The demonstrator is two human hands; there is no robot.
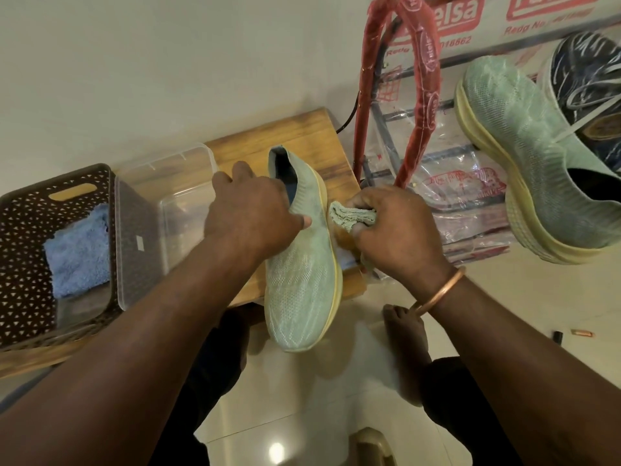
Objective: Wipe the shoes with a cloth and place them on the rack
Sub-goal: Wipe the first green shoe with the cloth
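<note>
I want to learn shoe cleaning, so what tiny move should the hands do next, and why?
Probably slide the cloth along the yellow edge of the shoe toward its toe. The right hand holds it against that edge mid-shoe, and the left hand holds the shoe steady.

The wooden table (304, 136) carries three items. The green shoe (302, 280) lies along the right edge, heel toward the far edge, toe overhanging the near edge. The clear plastic container (161, 210) stands at the middle, just beside the brown perforated basket (23, 264) at the left end.
</note>
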